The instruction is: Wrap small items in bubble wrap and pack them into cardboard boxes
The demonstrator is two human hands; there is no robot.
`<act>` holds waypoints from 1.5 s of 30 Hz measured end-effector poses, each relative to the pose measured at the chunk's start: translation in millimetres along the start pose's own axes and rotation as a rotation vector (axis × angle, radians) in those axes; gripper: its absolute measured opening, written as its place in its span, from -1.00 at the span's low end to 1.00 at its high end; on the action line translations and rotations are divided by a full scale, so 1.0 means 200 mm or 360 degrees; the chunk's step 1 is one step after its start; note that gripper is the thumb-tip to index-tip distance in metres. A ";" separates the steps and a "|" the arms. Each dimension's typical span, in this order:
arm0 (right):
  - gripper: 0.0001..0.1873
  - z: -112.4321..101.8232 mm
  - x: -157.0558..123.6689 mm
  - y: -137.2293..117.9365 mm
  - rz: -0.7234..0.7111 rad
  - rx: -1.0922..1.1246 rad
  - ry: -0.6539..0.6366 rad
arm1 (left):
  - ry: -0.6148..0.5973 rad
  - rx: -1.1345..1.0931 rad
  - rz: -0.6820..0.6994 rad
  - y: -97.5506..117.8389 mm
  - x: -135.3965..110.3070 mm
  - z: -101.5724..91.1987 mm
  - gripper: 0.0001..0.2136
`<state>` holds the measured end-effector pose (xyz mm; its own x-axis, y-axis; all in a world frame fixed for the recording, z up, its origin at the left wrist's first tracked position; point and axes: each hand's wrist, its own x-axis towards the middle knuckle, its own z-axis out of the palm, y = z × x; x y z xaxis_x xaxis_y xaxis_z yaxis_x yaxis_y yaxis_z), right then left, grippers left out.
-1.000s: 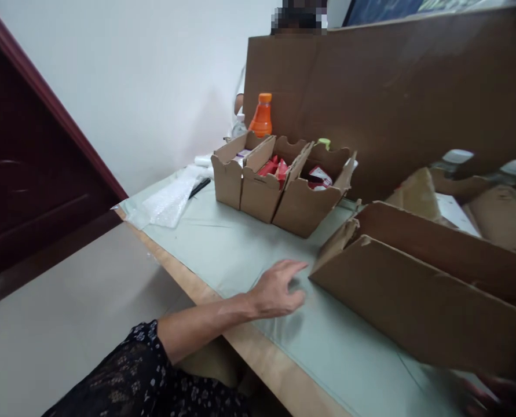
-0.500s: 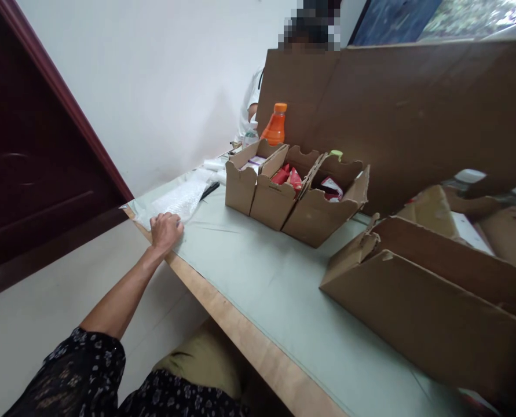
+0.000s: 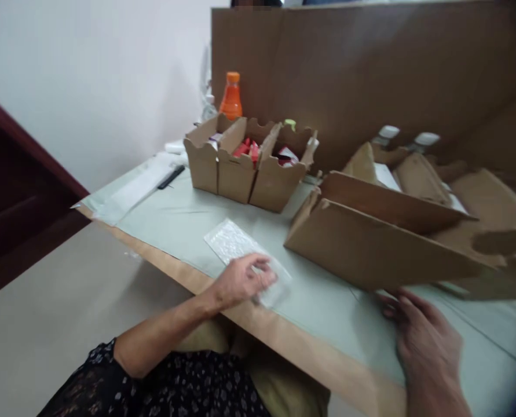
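Observation:
A clear bubble wrap bag (image 3: 227,240) lies on the pale green table cover, between the table's front edge and the cardboard boxes. My left hand (image 3: 244,281) is over its near part, fingers loosely bent and a gap showing between thumb and forefinger. Beside the lower edge of a long open cardboard box (image 3: 370,237) is my right hand (image 3: 429,336), its fingers partly spread and somewhat blurred, with nothing visible in them. Whether those fingertips touch the box I cannot tell.
Three cardboard bins (image 3: 235,174) with red and white packets stand at the back. Behind them is an orange bottle (image 3: 231,98). A black comb-like item (image 3: 171,177) lies by flat plastic bags (image 3: 131,194) on the left. A tall cardboard panel (image 3: 348,75) closes off the back.
My left hand has moved right from the plastic bags at the table's left end, and a bubble wrap bag now lies beneath it. My right hand has come into view. The view has turned right.

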<state>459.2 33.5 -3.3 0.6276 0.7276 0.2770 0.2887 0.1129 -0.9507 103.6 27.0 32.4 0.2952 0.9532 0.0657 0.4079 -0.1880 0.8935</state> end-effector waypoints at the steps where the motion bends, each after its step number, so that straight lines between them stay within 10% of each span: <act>1: -0.69 -0.02 -0.01 0.02 0.0055 -0.0027 0.0064 | -0.0242 -0.0255 0.0064 0.04 -0.06 0.08 -0.59; 3: -0.72 -0.06 -0.04 0.04 0.0110 -0.0102 0.0193 | -0.0465 -0.0452 0.0244 0.07 -0.14 0.15 -0.57; 6: -0.70 -0.11 -0.16 0.02 0.0043 -0.0267 0.0272 | -0.0147 -0.0001 0.0520 0.02 -0.14 0.08 -0.73; 9: -0.69 -0.14 -0.34 -0.02 -0.0171 -0.0574 -0.0082 | 0.0086 0.0483 0.0587 -0.07 -0.04 -0.02 -0.76; 14: -0.71 -0.18 -0.55 -0.04 -0.0489 -0.1076 -0.0595 | -0.0076 0.0681 0.0644 -0.11 0.18 0.00 -0.64; 18: -0.71 -0.25 -0.49 -0.05 -0.0554 -0.1143 -0.0740 | 0.0052 0.0331 0.0279 -0.05 0.43 0.10 -0.31; 23: -0.52 -0.23 -0.18 -0.07 -0.0416 -0.0884 -0.0380 | 0.0034 -0.0161 0.0240 -0.03 0.65 0.26 -0.28; 28: -0.65 -0.09 -0.02 -0.04 -0.0322 -0.0735 -0.0366 | 0.0150 -0.0117 0.0221 -0.08 0.57 0.38 -0.53; 37: -0.84 -0.18 -0.22 0.22 -0.0522 -0.0930 -0.0074 | 0.0219 0.0064 0.0032 -0.23 0.39 0.40 -0.81; 45: -0.68 -0.15 -0.15 0.15 -0.0348 -0.0980 -0.0199 | 0.0101 0.0133 -0.0021 -0.23 0.43 0.37 -0.64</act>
<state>471.1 -5.5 -35.0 0.4299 0.8089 0.4011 0.7836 -0.1136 -0.6108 175.1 99.7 -35.4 0.2348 0.9683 0.0847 0.4829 -0.1918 0.8544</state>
